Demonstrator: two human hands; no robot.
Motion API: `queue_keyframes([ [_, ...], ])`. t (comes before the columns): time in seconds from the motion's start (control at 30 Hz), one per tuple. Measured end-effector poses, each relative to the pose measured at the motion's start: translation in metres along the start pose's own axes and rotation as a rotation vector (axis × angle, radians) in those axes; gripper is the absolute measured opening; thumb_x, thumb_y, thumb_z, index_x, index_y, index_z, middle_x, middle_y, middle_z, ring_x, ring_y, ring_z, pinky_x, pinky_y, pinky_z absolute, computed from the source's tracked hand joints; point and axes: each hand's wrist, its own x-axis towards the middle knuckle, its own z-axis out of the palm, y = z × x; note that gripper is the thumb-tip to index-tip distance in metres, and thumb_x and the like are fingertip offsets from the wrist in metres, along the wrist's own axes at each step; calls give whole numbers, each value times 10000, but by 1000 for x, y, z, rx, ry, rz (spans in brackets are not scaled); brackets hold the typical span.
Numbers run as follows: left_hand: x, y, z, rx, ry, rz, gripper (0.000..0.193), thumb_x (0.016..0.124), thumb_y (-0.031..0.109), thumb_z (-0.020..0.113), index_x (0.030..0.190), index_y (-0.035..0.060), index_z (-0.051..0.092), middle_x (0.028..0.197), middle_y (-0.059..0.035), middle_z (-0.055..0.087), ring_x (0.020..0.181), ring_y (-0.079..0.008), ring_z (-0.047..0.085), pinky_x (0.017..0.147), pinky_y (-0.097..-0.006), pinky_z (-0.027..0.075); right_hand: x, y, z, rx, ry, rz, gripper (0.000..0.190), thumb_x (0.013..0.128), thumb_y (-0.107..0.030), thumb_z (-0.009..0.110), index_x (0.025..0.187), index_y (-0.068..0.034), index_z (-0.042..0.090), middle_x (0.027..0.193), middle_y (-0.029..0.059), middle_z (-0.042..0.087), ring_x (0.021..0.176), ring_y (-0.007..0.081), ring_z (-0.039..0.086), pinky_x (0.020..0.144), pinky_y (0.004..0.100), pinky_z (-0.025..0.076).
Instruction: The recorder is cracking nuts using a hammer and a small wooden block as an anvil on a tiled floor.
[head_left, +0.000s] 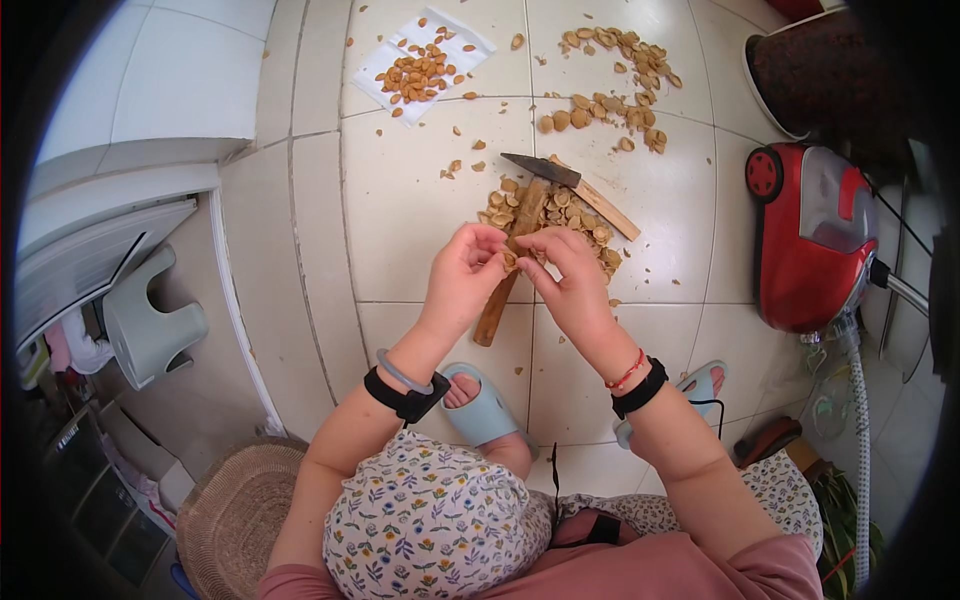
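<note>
My left hand pinches a cracked apricot-type shell between thumb and fingers. Close at its right, my right hand has thumb and forefinger apart at the shell's edge; whether it grips a small piece is not clear. Beneath both hands lies a hammer, its wooden handle pointing towards me and its dark metal head away. The head touches a light wooden stick. Broken shells are heaped around the handle. Farther off, brown kernels rest on a white paper sheet.
More shells are scattered on the tiled floor at the upper right. A red vacuum cleaner stands at the right, near a large pot. At the left are a grey plastic stool and a woven round item.
</note>
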Motion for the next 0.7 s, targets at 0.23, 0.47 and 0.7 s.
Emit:
queue_keyframes([
  [0.23, -4, 2, 3, -35, 3, 6, 197, 923, 14, 644, 1097, -7, 555, 937, -53, 606, 803, -103, 621, 725, -241, 543, 0, -9, 1, 225, -190, 217, 179, 888, -58, 658, 1063, -26, 672, 913, 101, 638, 789, 228, 633, 711, 324, 518],
  [0.47, 4, 8, 10, -124, -68, -85, 217, 920, 7, 644, 1109, -2, 536, 931, -58, 605, 772, -91, 607, 690, -229, 533, 1, 12, -8, 285, -283, 295, 240, 892, -72, 664, 1128, -45, 695, 884, 81, 641, 795, 201, 613, 716, 298, 502],
  [0.7, 7, 14, 18, -210, -95, -136, 238, 927, 40, 657, 1131, 23, 535, 975, -60, 615, 817, -106, 614, 725, -245, 529, 4, 9, -11, 259, -229, 368, 208, 927, -47, 637, 1124, -18, 697, 936, 60, 676, 862, 140, 624, 790, 265, 507],
])
